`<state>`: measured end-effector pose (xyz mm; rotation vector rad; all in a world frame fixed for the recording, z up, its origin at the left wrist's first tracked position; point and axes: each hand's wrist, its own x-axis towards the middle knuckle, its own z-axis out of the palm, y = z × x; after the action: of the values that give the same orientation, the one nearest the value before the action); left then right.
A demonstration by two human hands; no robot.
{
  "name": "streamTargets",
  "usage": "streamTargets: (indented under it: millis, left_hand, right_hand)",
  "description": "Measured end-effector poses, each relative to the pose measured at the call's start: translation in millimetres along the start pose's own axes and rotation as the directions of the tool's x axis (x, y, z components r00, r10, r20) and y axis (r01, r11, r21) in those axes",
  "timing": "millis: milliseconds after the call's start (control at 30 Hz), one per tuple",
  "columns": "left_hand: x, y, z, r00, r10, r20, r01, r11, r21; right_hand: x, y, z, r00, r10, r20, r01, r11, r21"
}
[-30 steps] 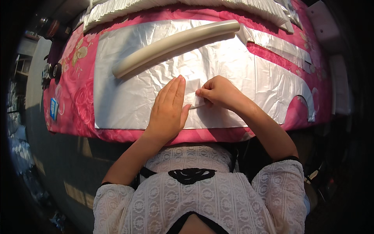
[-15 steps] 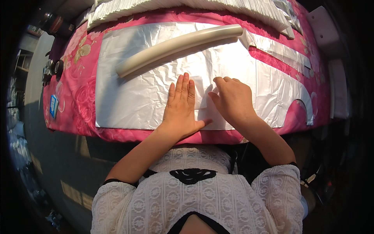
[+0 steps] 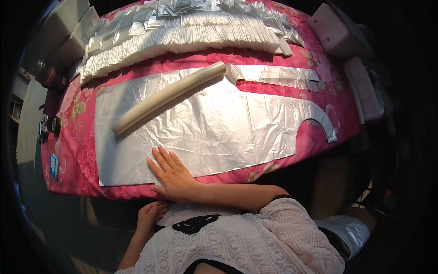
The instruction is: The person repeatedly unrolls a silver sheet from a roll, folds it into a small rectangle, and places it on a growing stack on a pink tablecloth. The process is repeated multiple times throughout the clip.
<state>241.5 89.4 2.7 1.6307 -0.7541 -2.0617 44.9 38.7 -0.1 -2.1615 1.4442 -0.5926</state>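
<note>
A white lace top [image 3: 248,237] bears black neckline trim [image 3: 200,261], black sleeve edging [image 3: 279,197] and 1 black appliqué [image 3: 194,224].

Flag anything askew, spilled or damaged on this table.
No spill visible. Mildly odd: the pale roll lies diagonally across the white sheet, which is creased rather than smooth.

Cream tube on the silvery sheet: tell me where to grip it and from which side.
Probably best around the middle of the cream tube, from above on the near side, with the grip set across its slanting length. It is long and round and lies on the silvery sheet, its top uncovered.
</note>
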Motion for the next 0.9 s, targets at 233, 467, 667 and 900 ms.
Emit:
streamTargets:
  millis: [233, 467, 667, 900]
  left_hand:
    - [-1, 40, 26, 0.952, 0.291, 0.094, -0.268, 0.646, 0.714]
    - [12, 85, 82, 0.737, 0.554, 0.387, -0.62, 0.326, 0.714]
    - [40, 102, 105, 0.694, 0.599, 0.4, -0.647, 0.273, 0.712]
    - [69, 131, 124, 0.662, 0.616, 0.427, -0.654, 0.196, 0.73]
  right_hand:
    - [-13, -12, -5, 0.967, -0.252, -0.026, 0.253, 0.956, 0.15]
    - [-48, 100, -130, 0.976, -0.103, -0.194, 0.174, 0.903, 0.392]
    - [-60, 291, -285, 0.535, 0.59, -0.604, -0.013, 0.721, 0.693]
    - [-29, 463, -382, 0.17, 0.628, -0.759, -0.471, 0.728, 0.497]
